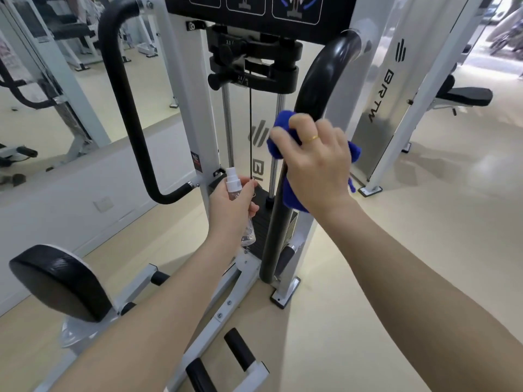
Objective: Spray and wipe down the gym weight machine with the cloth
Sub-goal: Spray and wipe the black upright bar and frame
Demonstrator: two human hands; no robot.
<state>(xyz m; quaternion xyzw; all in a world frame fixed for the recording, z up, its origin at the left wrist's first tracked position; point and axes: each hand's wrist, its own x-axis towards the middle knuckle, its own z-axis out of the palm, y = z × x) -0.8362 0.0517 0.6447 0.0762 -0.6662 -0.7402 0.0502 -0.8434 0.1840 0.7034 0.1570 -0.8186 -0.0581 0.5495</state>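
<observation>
Right hand [317, 159] curled round blue cloth [283, 128], clamping it onto rt black padded handle bar [319, 80] of weight machine [198, 114], approx mid-height of bar. Cloth bunched under palm and fingers, wrapped partly round bar, loose end sticking out past hand on far rt side, more hanging below wrist against bar. Gold ring [312, 138] on one finger.

Left hand [230, 207] gripping small clear spray bottle [236, 199], white nozzle up, fingers and thumb wrapped round body; held upright in front of weight stack [261, 219], just beside thin black cable [250, 123]. Bottle and cloth apart, bar between them.

Lt black handle bar [124, 103] untouched on other side of white frame. Black round pad [60, 281] near bottom lt of machine base; black foot pegs [239, 346] at bottom edge. Mirror wall [42, 94] to lt, 2nd white machine w/ bench [464, 96] to rt, beige floor [424, 236].
</observation>
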